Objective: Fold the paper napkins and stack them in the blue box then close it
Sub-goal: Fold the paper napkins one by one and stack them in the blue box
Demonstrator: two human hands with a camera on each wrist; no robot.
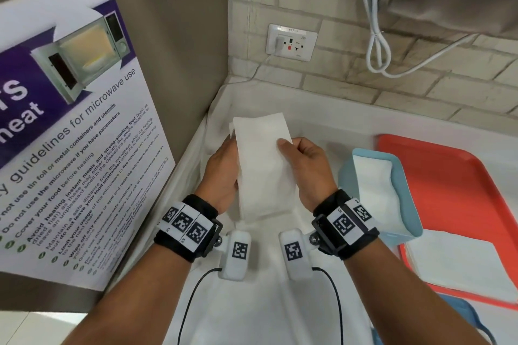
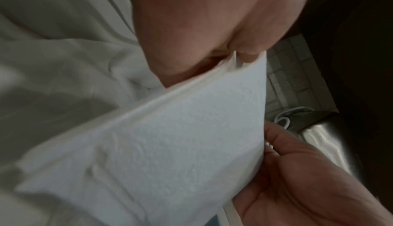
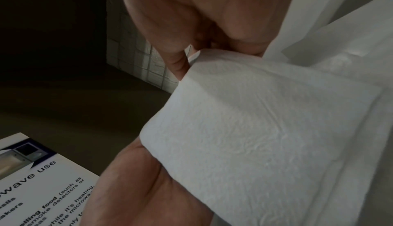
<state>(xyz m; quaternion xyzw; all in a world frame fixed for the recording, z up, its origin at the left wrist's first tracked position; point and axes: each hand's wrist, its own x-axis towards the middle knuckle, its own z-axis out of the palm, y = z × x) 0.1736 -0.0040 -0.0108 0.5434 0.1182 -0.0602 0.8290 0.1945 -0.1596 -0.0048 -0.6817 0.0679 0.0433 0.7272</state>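
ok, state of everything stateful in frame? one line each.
White paper napkin in hands: folded to a long strip, held above the counter.
Left hand: grips the napkin's left edge.
Right hand: pinches the napkin's right edge, thumb on top.
Light blue plastic box: open, folded napkins inside.
Flat white napkins: unfolded, lying on the red tray.
White wall socket: one plug in.
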